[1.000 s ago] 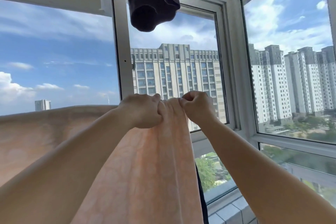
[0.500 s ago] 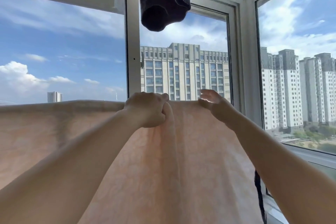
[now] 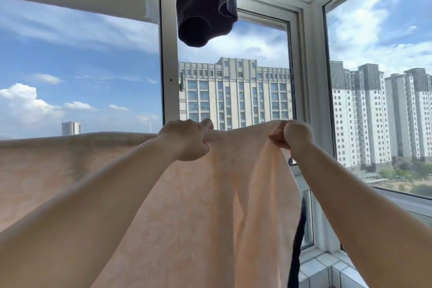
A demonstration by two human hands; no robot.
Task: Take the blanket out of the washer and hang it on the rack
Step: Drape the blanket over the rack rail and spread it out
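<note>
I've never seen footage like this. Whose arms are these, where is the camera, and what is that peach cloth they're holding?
There is no machine here: a person wears a camera on their head, so you see their own two bare arms reaching forward. The left hand and right hand each grip the top edge of a peach blanket, which hangs down spread out in front of a window frame. A dark garment hangs overhead. Whatever carries the blanket's top edge is hidden under it. Outside are apartment towers and sky.

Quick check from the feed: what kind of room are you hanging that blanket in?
Probably a glazed, high-rise apartment balcony used for drying laundry. Both hands grip a peach blanket at its top edge, a dark garment hangs overhead, and the windows overlook apartment towers.
</note>
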